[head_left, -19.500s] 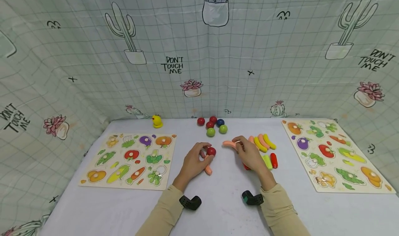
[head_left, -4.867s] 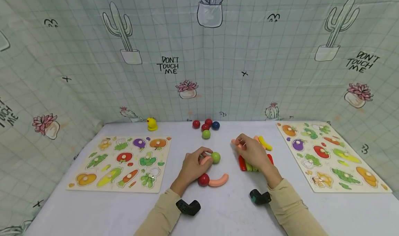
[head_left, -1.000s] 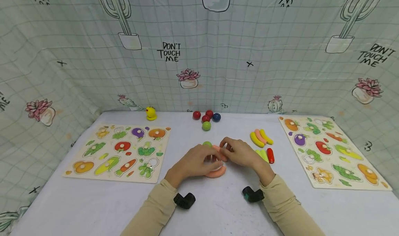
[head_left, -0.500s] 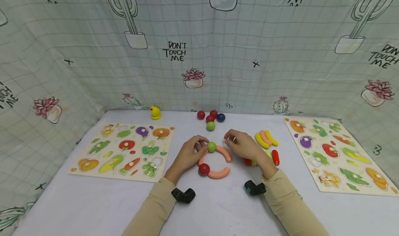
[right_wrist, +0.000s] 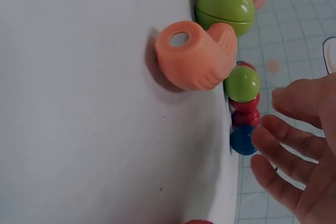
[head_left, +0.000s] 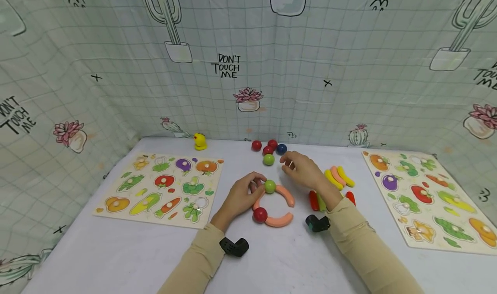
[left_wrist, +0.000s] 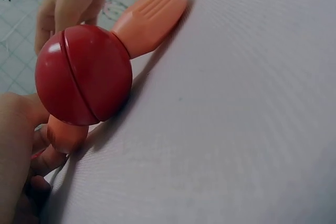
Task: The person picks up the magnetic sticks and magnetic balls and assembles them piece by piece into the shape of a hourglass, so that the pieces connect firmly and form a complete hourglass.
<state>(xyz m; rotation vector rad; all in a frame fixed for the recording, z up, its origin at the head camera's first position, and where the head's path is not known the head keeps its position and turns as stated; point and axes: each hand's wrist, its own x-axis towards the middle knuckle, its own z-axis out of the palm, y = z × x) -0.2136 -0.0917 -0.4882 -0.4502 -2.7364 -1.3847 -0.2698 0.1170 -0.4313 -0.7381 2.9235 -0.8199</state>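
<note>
In the head view, curved orange rods, a red ball and a green ball form a ring with a gap at its right. My left hand pinches the left rod, close beside the green ball. From the green ball the right rod curves down; the right wrist view shows its hollow-looking end. Another rod runs from the red ball along the near side. My right hand hovers with loosely bent fingers and nothing in them, near the loose green ball and blue ball.
Red balls lie with the loose ones at the back. Yellow rods, one orange rod, and red sticks with green ones lie right. Vegetable puzzle boards flank both sides. A yellow duck stands back left.
Since 19.5 seconds ago, rods, a red ball and a green ball have been joined into a ring. In the last second, my right hand has let go of the right rod and moved toward the back balls.
</note>
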